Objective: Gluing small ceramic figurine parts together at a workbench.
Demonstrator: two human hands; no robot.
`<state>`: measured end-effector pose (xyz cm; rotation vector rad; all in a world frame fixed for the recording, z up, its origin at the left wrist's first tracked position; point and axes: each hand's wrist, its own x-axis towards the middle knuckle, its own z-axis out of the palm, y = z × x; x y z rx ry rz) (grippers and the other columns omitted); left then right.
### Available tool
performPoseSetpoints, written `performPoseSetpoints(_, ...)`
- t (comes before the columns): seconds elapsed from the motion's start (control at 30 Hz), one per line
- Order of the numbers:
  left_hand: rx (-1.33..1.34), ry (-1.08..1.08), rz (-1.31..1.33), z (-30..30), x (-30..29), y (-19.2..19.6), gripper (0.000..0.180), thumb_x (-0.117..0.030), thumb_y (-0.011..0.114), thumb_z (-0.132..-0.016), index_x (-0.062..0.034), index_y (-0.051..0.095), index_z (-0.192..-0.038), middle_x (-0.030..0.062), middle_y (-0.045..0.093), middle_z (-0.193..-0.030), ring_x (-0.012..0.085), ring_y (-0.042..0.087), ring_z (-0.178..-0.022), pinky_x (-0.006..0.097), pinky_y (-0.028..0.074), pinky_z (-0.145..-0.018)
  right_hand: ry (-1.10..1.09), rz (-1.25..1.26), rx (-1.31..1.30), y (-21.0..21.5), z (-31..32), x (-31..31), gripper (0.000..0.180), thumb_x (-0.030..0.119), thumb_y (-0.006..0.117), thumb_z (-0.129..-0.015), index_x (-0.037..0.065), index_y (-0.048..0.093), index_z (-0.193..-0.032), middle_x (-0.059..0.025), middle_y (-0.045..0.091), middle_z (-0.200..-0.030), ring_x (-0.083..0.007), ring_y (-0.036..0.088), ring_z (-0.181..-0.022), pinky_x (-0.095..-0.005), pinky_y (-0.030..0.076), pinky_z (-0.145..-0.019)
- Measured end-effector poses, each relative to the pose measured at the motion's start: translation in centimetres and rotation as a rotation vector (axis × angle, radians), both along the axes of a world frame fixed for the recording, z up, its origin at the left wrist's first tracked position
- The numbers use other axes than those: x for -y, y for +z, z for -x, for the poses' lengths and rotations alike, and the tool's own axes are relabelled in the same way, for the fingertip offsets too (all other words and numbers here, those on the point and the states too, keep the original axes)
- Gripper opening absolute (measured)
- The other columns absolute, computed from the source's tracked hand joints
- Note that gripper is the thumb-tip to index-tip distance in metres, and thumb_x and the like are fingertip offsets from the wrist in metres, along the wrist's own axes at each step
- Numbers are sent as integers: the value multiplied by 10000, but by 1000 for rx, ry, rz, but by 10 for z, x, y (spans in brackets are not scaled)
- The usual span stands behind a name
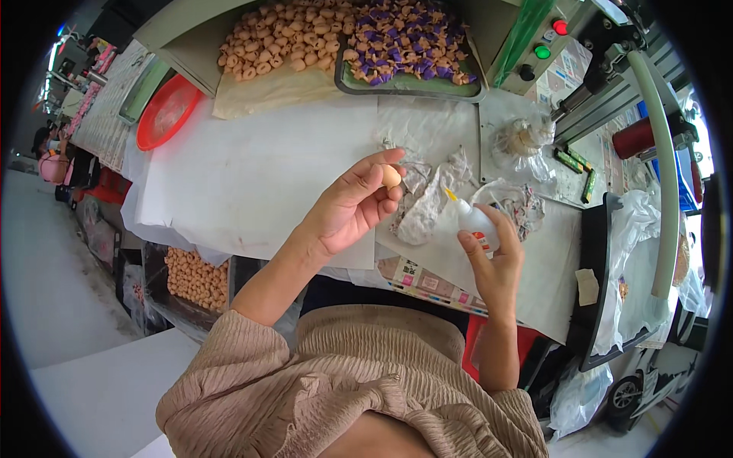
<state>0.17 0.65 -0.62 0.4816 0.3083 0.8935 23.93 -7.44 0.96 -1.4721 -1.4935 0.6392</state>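
Between the thumb and fingers of my left hand [353, 200] is a small rounded flesh-coloured piece [390, 177], likely plastic, held above the white-covered table [267, 168]. My right hand [498, 256] is wrapped round a white glue bottle [475, 221] with a yellow nozzle. The nozzle tilts up and to the left, toward the small piece but apart from it. Beneath and behind both hands lies a crumpled, stained white cloth [424, 212].
Hollow flesh-coloured pieces [286, 38] are heaped at the back, beside a tray [412, 90] of purple-and-flesh figure parts. A red basin [168, 114] stands left. At right are a machine with buttons [542, 51] and a black lined tray [595, 305]. A bin of flesh-coloured pieces [197, 278] sits lower left.
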Motion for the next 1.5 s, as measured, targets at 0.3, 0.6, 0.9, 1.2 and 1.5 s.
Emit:
performPoseSetpoints(0.3,-75,-35,94,-26,22,-15,317,-177,543,-967,-72,527,-1266,91,582,-1186,135,617,-964,241,533,-838,-122,-8,-333,7,0,16,474,175,859,-679,7,615,-1048,-53,597,-972,-152,563,-887,-282,455,-784)
performPoseSetpoints(0.6,-18,-40,166,-31,25,-27,323,-28,588,-912,-23,538,-1231,103,585,-1184,206,582,-1125,290,481,-1004,-119,-180,-138,4,-2,10,411,166,848,-683,11,610,-979,-34,549,-885,-138,535,-792,-270,438,-734)
performPoseSetpoints(0.9,-76,-24,151,-30,25,-28,373,-13,586,-908,-25,521,-1275,89,574,-1222,202,576,-1136,294,494,-980,-100,-225,-17,0,3,9,426,150,874,-647,25,634,-976,-69,572,-859,-165,550,-735,-275,455,-637)
performPoseSetpoints(1.2,-76,-14,180,-29,26,-31,361,4,600,-896,-31,538,-1249,83,584,-1211,181,591,-1096,293,498,-977,-85,-156,-16,-1,8,9,375,147,845,-689,8,640,-971,-51,568,-890,-150,546,-797,-267,446,-708)
performPoseSetpoints(1.5,-87,-22,210,-29,24,-30,368,21,593,-893,-23,528,-1253,90,589,-1196,191,596,-1096,294,504,-978,-96,-155,17,-4,5,7,369,139,846,-690,8,641,-968,-52,568,-881,-147,545,-775,-262,442,-683)
